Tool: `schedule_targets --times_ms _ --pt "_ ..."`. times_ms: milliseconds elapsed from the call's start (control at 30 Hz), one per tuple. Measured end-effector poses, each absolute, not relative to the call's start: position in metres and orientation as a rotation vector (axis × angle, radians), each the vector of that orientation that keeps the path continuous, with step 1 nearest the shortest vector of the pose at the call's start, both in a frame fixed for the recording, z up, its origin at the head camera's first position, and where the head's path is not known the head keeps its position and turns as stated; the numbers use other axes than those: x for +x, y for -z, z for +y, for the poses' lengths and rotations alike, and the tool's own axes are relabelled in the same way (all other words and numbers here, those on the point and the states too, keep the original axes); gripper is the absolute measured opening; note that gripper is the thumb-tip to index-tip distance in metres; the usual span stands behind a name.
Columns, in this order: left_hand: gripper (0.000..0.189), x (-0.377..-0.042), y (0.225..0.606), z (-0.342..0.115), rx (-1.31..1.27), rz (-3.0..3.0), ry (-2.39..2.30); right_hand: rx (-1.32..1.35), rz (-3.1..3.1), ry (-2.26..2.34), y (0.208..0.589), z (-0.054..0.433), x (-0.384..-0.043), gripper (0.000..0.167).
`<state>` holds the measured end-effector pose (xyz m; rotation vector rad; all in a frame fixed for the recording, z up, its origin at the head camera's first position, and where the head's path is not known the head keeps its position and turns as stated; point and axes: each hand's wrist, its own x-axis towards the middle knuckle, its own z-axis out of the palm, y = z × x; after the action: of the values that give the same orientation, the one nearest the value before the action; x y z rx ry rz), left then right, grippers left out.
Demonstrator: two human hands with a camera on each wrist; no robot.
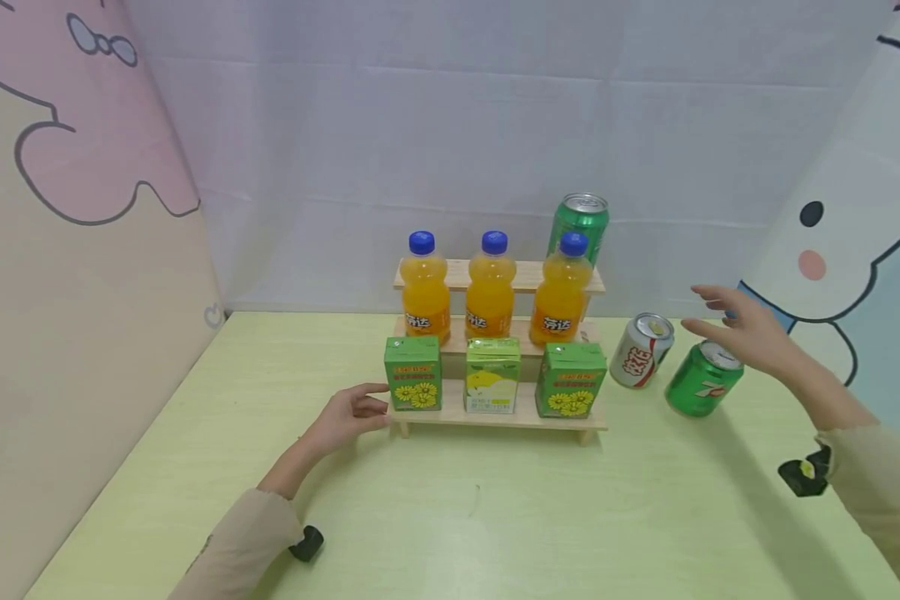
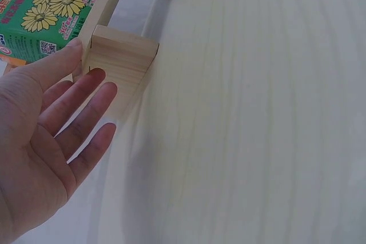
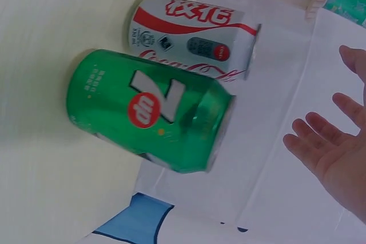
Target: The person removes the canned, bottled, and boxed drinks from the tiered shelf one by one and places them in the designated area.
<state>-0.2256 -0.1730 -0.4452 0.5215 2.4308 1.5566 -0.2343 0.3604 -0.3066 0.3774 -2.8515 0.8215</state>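
A three-tier wooden shelf (image 1: 495, 421) bears drink cartons, bottles and a can. My left hand (image 1: 351, 418) is at the left end of its lowest tier; in the left wrist view the thumb tip touches the board's end and the other fingers are loosely extended. Closest to that hand is a green carton with yellow flowers (image 1: 414, 375). My right hand (image 1: 750, 333) is raised with fingers spread, holding nothing. Below it stands a green 7UP can (image 1: 701, 383), apart from the hand in the right wrist view. Beside that can is a white-and-red Coca-Cola can (image 1: 641, 354).
A pale green carton (image 1: 492, 379) and another green flowered carton (image 1: 570, 383) share the bottom tier. Orange soda bottles (image 1: 425, 292) with blue caps line the middle tier. A green can (image 1: 581, 221) stands at the top right. Behind hangs a white cloth (image 1: 420, 133).
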Motion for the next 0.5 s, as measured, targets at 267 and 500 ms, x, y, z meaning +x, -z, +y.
schedule_targets --times_ms 267,500 --pt "0.055 -0.226 0.445 -0.173 0.512 2.436 -1.556 0.443 -2.808 -0.888 0.268 0.330 -0.243 0.062" --pt "0.055 -0.225 0.444 -0.172 0.509 2.446 -1.549 0.526 -2.724 -0.910 0.242 0.303 -0.250 0.062"
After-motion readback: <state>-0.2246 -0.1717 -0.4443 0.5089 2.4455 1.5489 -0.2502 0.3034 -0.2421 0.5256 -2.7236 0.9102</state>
